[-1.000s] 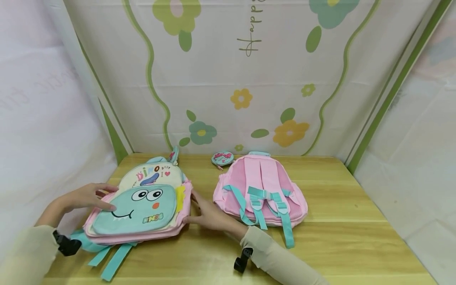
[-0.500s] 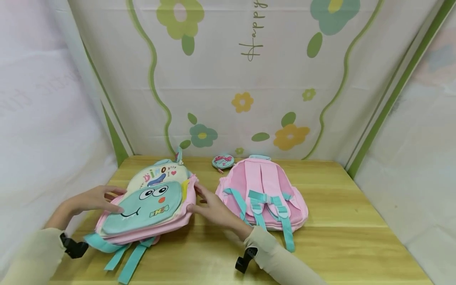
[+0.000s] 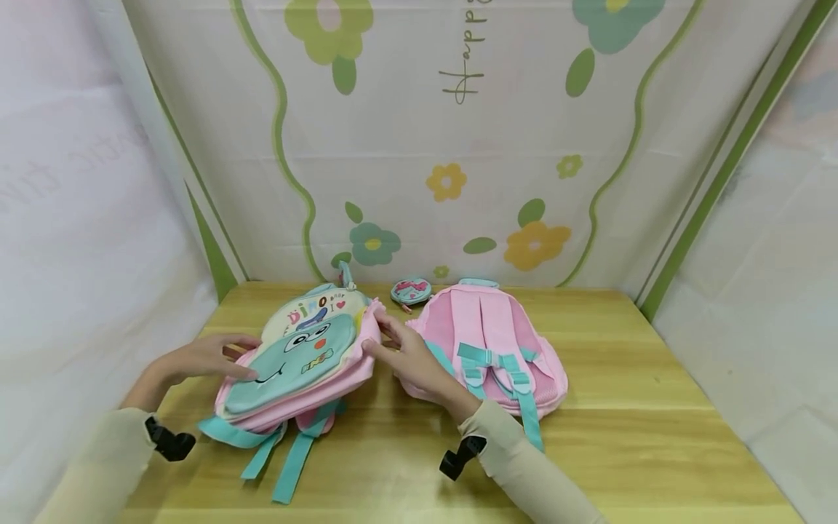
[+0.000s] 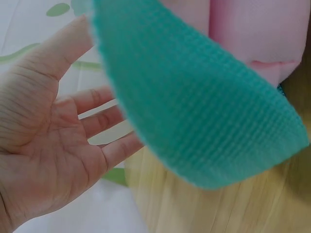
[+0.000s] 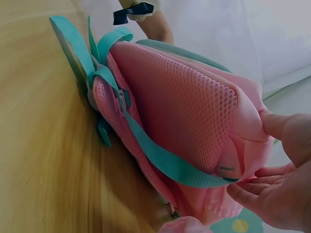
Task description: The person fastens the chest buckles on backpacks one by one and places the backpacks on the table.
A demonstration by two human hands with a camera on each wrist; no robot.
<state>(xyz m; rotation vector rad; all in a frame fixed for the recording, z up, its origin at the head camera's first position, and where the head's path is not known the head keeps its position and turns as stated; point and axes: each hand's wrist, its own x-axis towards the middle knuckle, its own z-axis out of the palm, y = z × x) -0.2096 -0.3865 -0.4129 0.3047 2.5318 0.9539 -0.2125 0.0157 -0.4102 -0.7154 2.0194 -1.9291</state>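
While I watch through the head camera, the left hand (image 3: 208, 356) grips the dino bag (image 3: 297, 367) left of centre in the lower frame, thumb on its front, and the right hand (image 3: 419, 360) pinches its raised right side. I see the bag tilted, straps (image 3: 297, 455) trailing below. Right of centre, the pink bag (image 3: 524, 335) lies strap-side up, the purse (image 3: 411, 290) just beside its upper left.
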